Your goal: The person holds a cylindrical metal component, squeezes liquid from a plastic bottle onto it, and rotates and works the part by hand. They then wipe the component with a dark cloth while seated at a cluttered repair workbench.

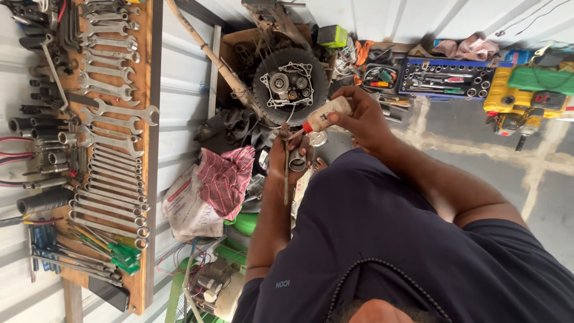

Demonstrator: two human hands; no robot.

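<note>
Two grips — left hand (286,157) clasps a metal cylinder (297,161), right hand (362,122) squeezes a plastic tube (326,114).

The small metal cylinder (297,161) is half hidden inside the left hand (286,157), so its full shape cannot be told; the small bottle (326,114) is partly covered by the fingers of the right hand (363,122); the tool board (95,149) is cut off at the left edge; the socket case (447,78) holds pieces too small to tell apart; the person's head is cut by the bottom edge.
</note>
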